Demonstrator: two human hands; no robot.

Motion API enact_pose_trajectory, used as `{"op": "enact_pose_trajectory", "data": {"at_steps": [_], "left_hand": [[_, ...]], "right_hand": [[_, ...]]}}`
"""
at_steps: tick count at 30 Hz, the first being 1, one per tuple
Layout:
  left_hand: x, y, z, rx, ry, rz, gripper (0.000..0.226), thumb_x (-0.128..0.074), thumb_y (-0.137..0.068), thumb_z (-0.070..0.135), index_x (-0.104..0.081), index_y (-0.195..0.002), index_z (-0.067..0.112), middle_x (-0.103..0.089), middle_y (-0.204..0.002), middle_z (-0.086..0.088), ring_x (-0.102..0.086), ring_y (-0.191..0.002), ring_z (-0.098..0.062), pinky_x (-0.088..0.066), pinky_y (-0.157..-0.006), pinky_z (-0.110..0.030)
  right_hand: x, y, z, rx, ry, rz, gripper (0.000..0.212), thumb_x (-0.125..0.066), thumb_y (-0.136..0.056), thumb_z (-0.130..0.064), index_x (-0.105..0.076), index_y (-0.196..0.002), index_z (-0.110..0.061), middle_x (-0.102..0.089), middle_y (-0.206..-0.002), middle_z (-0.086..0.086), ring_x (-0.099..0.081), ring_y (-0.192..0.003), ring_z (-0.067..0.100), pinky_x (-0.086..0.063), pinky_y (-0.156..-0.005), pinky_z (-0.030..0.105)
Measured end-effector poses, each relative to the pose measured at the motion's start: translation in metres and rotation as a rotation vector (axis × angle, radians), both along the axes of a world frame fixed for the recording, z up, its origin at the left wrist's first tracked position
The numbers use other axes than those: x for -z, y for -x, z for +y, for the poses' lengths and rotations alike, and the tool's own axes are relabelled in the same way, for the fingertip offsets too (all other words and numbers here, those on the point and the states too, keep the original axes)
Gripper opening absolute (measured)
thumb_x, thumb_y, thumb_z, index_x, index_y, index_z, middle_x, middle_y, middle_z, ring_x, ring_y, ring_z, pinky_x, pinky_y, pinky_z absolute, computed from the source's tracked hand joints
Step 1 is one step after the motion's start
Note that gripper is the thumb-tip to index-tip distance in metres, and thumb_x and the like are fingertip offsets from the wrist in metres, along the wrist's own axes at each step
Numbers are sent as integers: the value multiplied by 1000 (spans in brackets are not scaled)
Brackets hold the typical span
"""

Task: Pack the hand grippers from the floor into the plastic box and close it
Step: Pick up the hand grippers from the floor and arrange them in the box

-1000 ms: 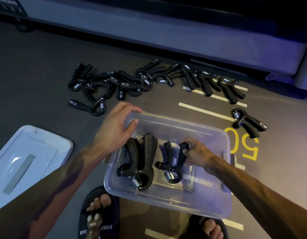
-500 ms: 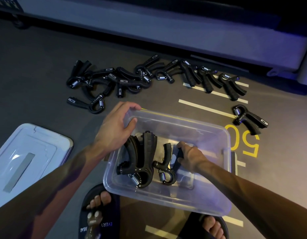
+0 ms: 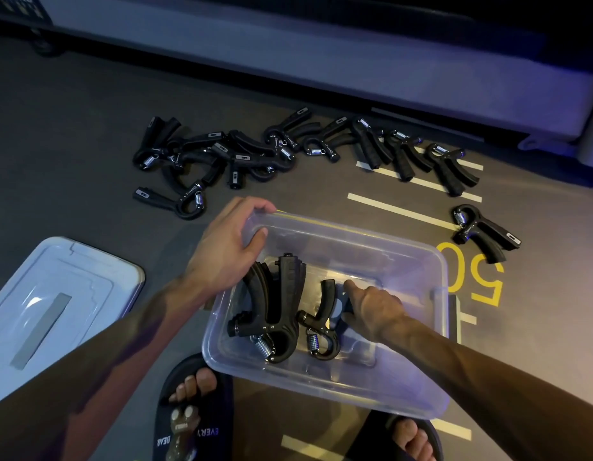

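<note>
A clear plastic box (image 3: 418,367) sits on the floor between my feet. Inside it lie stacked black hand grippers (image 3: 278,307) on the left and one smaller gripper (image 3: 321,324) beside them. My left hand (image 3: 228,247) grips the box's far left corner, fingers curled over the rim. My right hand (image 3: 371,311) is inside the box, its fingers round the right handle of the smaller gripper, which it partly hides. Several black hand grippers (image 3: 255,154) lie in a row on the floor beyond the box, and one (image 3: 484,232) lies apart at the right.
The box's lid (image 3: 55,307) lies flat on the floor at the left. My sandalled feet (image 3: 191,410) stand just below the box. White lines and a yellow "50" (image 3: 471,271) mark the floor. A low grey platform edge (image 3: 321,61) runs along the back.
My right hand has lowered the smaller gripper leftward to lie next to the stacked ones. My left hand has stayed on the box corner.
</note>
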State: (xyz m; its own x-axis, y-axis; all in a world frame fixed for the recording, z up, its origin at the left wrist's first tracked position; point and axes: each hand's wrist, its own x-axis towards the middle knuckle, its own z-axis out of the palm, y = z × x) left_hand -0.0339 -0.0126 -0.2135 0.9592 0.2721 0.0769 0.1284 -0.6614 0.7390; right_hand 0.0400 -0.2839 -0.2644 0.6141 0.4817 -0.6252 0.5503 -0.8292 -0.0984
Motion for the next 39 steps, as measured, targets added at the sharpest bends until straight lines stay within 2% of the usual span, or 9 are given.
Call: {"op": "enact_pose_trajectory", "data": {"at_steps": [3, 6, 8, 14, 22, 30, 34, 37, 39], "left_hand": [[1, 0, 0, -4, 3, 8, 36, -62, -94, 18, -55, -123, 39, -51, -118, 26, -52, -113, 8, -35, -95, -10], [1, 0, 0, -4, 2, 10, 36, -62, -94, 19, -55, -123, 40, -52, -118, 26, -51, -113, 8, -35, -94, -11], [1, -1, 0, -7, 2, 8, 36, -62, -94, 19, -55, -123, 40, -52, -117, 26, -52, -113, 8, -36, -94, -12], [1, -1, -1, -9, 0, 14, 37, -62, -94, 19, -54, -123, 41, -52, -117, 25, -51, -111, 8, -37, -92, -15], [1, -1, -1, -6, 7, 17, 37, -61, -94, 19, -53, -123, 41, -53, -118, 23, -53, -113, 3, -40, -95, -24], [2, -1, -1, -9, 6, 13, 39, -62, -93, 18, -53, -123, 41, -52, -119, 27, -51, -114, 9, -37, -95, -17], [1, -1, -1, -9, 5, 14, 38, -62, -93, 18, -53, -123, 40, -54, -120, 24, -52, -114, 5, -37, -94, -16], [1, -1, -2, -7, 2, 12, 38, -62, -93, 17, -54, -123, 39, -54, -120, 24, -51, -114, 7, -34, -95, -9], [1, -1, -2, -9, 0, 8, 38, -63, -93, 16, -54, -122, 39, -54, -119, 24, -50, -114, 10, -32, -94, -5]], "right_hand": [[3, 6, 2, -50, -17, -26, 59, -49, -97, -49, -28, -145, -22, -66, -116, 11, -64, -98, 32, -48, -75, 37], [7, 8, 4, 27, -86, 5, 60, -51, -95, -56, -32, -140, -22, -66, -110, 10, -61, -89, 28, -45, -73, 35], [10, 5, 7, 77, -117, 33, 55, -56, -94, -54, -37, -135, -23, -67, -107, 8, -57, -83, 26, -42, -70, 33], [11, -6, 14, 80, -191, 22, 49, -66, -89, -47, -45, -125, -22, -68, -111, 13, -64, -102, 37, -47, -74, 36], [18, 5, 7, -8, -111, 69, 28, -67, -87, -41, -64, -106, -21, -68, -109, 3, -62, -90, 23, -40, -68, 26], [21, 4, 4, 34, -146, 106, 20, -71, -85, -40, -65, -97, -25, -60, -91, -4, -53, -78, 15, -37, -64, 23], [20, 5, 4, 16, -154, 93, 21, -69, -88, -37, -68, -102, -22, -69, -97, 0, -55, -78, 16, -38, -65, 23], [18, 6, 5, -2, -149, 83, 21, -67, -89, -36, -69, -104, -21, -71, -100, 3, -63, -85, 21, -41, -67, 25], [18, 7, 4, 10, -152, 85, 22, -67, -89, -36, -69, -104, -20, -71, -100, 4, -59, -82, 20, -41, -67, 25]]}}
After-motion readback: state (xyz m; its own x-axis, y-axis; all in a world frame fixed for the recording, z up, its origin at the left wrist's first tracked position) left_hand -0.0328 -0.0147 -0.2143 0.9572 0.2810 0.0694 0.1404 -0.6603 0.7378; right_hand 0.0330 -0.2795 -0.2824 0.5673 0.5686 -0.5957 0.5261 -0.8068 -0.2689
